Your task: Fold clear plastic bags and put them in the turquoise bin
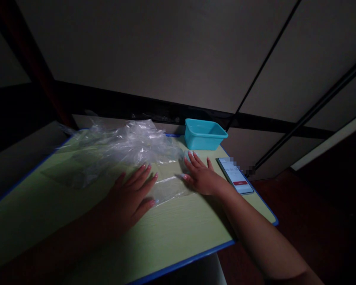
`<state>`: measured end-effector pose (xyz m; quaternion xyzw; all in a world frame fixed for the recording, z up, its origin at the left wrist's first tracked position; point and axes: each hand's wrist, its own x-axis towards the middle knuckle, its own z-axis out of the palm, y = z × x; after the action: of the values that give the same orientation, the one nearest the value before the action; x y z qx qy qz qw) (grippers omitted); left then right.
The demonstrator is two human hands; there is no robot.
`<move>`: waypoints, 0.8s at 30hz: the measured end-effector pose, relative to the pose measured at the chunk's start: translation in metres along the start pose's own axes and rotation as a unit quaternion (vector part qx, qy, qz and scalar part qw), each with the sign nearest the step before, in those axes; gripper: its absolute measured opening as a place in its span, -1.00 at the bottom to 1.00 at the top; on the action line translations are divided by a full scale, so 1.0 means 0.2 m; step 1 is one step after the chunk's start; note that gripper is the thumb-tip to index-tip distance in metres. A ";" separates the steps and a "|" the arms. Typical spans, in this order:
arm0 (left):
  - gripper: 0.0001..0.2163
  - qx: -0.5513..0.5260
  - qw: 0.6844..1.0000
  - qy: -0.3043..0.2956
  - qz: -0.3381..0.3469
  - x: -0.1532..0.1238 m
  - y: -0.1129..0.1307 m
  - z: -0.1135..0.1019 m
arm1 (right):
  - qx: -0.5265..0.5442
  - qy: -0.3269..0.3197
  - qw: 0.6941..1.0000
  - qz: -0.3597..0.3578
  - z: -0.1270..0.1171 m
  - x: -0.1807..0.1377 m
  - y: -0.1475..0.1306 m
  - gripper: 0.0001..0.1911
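Note:
A clear plastic bag (pixel 172 190) lies flat on the table between my two hands. My left hand (pixel 133 194) rests at its left side, palm down with the fingers spread. At its right end, my right hand (pixel 200 174) lies palm down with fingers stretched out, pressing on the plastic. Just beyond both hands sits a crumpled heap of clear plastic bags (pixel 136 138), spreading to the left. Whether the flat bag joins the heap I cannot tell.
The light green table (pixel 172 237) has a blue edge. At its back right stands a turquoise plastic basket (pixel 204 138). A phone (pixel 237 178) with a lit screen lies near the right edge. Cabinet-like panels (pixel 154 51) rise behind the table.

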<state>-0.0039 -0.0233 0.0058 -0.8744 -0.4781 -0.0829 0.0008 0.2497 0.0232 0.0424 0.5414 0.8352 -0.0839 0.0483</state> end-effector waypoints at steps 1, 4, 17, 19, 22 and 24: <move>-0.50 -0.006 1.000 0.005 0.015 0.00 -0.01 0.01 | 0.000 0.014 1.000 0.007 0.00 0.01 0.01 -0.30; -0.53 -0.017 0.999 0.015 0.044 0.02 -0.06 0.04 | 0.003 0.037 0.999 0.028 -0.01 0.02 0.05 -0.32; -0.54 -0.022 0.995 0.008 0.093 0.02 -0.13 0.10 | 0.105 0.112 0.985 -0.077 -0.05 0.03 0.07 -0.43; -0.53 -0.034 0.994 0.017 0.101 0.02 -0.12 0.09 | 0.110 0.136 0.984 -0.025 -0.08 0.02 0.09 -0.59; -0.48 -0.059 0.989 0.018 0.134 0.02 -0.11 0.07 | 0.075 0.091 0.992 0.041 -0.12 0.02 0.10 -0.60; -0.46 -0.072 0.985 0.024 0.152 0.01 -0.11 0.05 | 0.043 0.041 0.997 0.049 -0.13 0.01 0.11 -0.57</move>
<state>-0.0193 -0.0089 -0.0061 -0.9326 -0.3320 -0.1367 -0.0377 0.2684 0.0393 0.0652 0.5863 0.8045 -0.0950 -0.0050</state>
